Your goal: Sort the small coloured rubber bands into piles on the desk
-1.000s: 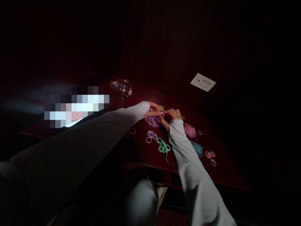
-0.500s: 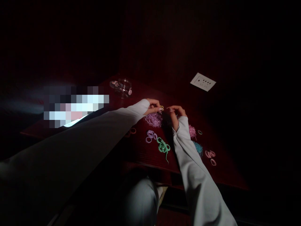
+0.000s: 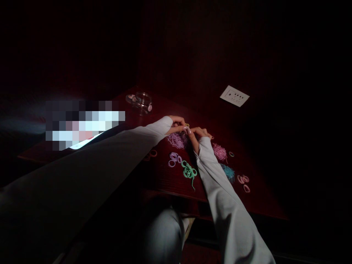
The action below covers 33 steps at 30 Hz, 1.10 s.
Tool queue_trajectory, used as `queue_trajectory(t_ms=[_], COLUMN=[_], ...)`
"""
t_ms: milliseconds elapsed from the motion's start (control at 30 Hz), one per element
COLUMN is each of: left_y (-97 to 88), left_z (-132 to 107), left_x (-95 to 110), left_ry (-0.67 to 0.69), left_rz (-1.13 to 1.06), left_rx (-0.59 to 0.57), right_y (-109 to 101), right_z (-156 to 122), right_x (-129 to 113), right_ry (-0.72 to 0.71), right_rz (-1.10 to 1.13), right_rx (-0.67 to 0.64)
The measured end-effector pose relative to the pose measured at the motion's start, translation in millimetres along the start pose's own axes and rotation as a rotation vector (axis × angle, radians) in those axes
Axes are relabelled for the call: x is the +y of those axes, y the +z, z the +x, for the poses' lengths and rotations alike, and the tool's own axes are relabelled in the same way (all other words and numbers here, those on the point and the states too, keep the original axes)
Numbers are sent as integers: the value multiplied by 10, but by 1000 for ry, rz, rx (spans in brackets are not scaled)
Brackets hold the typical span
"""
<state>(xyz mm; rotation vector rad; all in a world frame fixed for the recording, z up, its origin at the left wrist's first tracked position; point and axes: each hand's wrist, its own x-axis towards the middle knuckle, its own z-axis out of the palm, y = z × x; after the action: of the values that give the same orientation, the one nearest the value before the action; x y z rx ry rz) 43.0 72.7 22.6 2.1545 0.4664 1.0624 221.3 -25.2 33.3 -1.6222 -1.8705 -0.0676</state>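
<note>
Starting at the far left, a glowing flat object, mostly blurred out, lies on the dark red table, and a small clear glass jar stands farther back.

The left hand hovers over a lilac heap of elastic rings. Its thumb and fingertips are pinched together on a yellow elastic ring, which is held just above the tabletop. Half a second ago the two hands were apart with a dark gap between them. Now the right hand has closed in, and its fingertips meet the left's at the yellow ring. Whether those right fingers have actually clamped on it is too dim and small to tell. So the ring now sits between both hands rather than in one.

Below the hands lie loose purple rings and a green tangle. Right of the right sleeve sit a pink heap, a blue heap and a few pink rings. A white socket plate shows on the dark surface behind.
</note>
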Motion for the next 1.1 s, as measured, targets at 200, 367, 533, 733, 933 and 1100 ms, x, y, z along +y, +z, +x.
queue_trajectory(t_ms=[200, 367, 533, 733, 933, 1100], left_y=[-12, -6, 0, -27, -34, -18], left_z=[-3, 15, 31, 48, 37, 34], left_x=[14, -19, -114, -178, -124, -187], left_ry=[-18, -17, -4, 51, 55, 54], left_rz=[3, 3, 64, 223, 304, 381], left_rx=[5, 8, 27, -1, -46, -80], right_y=[17, 24, -269, -573, -540, -517], right_z=[-17, 12, -25, -258, -351, -295], right_x=[-37, -19, 295, 768, 703, 628], right_ry=[-5, 12, 98, 508, 703, 628], right_rz=[9, -41, -343, -666, -862, -799], right_rx=[-31, 20, 221, 322, 65, 170])
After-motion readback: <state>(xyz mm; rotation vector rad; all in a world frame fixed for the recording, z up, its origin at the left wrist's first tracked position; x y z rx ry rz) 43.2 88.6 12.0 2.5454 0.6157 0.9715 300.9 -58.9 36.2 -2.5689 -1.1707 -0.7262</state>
